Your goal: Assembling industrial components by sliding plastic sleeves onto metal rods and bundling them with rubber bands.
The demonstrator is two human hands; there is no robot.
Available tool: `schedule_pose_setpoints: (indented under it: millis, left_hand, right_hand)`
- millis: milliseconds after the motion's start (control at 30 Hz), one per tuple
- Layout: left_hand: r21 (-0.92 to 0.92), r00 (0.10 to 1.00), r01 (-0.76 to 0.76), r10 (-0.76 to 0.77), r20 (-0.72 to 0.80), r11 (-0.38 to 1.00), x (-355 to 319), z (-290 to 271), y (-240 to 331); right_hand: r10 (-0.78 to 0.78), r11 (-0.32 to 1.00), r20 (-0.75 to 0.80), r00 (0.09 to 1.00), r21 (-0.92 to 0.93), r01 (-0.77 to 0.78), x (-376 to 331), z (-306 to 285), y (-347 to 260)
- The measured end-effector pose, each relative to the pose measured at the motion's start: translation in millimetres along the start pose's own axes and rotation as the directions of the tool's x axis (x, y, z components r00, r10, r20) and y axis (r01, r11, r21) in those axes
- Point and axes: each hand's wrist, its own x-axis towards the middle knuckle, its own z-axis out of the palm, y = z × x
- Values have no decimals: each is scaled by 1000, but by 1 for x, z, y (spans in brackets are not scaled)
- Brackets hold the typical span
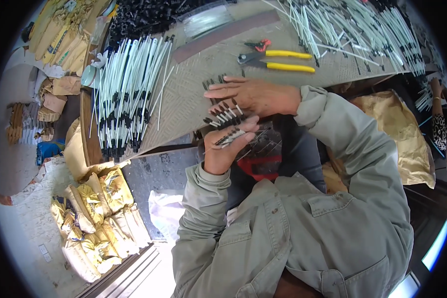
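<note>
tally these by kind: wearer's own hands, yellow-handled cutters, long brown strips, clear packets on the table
Wearer's own hands: 2 (left hand, right hand)
Yellow-handled cutters: 1
Long brown strip: 1
Clear packet: 1
Total: 5

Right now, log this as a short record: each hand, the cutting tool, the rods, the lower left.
left hand: holding short black-tipped white rods
right hand: beside the left; grip unclear; thin dark sticks at its fingertips
tool: yellow-handled metal cutters, lying on the patterned table
table left: bunched long pale rods with black ends
lower left: tan paper-wrapped packets
</note>
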Motion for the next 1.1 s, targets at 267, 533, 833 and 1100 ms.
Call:
schedule_pose_setpoints:
  millis: [267,533,833,1100]
  left_hand:
    - [-70,998,-10,15,63,997,5,-18,9]
    - [-96,994,47,-37,102,994,17,-17,12]
    - [-78,994,99,-95,46,992,23,-11,14]
    - [-42,998,57,-55,37,998,21,-9,16]
  right_hand:
    - [435,874,-182,882,-149,-462,89,-82,87]
    - [495,690,-179,851,-515,-509,109,-54,175]
    - [313,750,-436,843,-431,-502,101,-42,170]
    - [244,942,-621,745,-31,-335,58,-58,109]
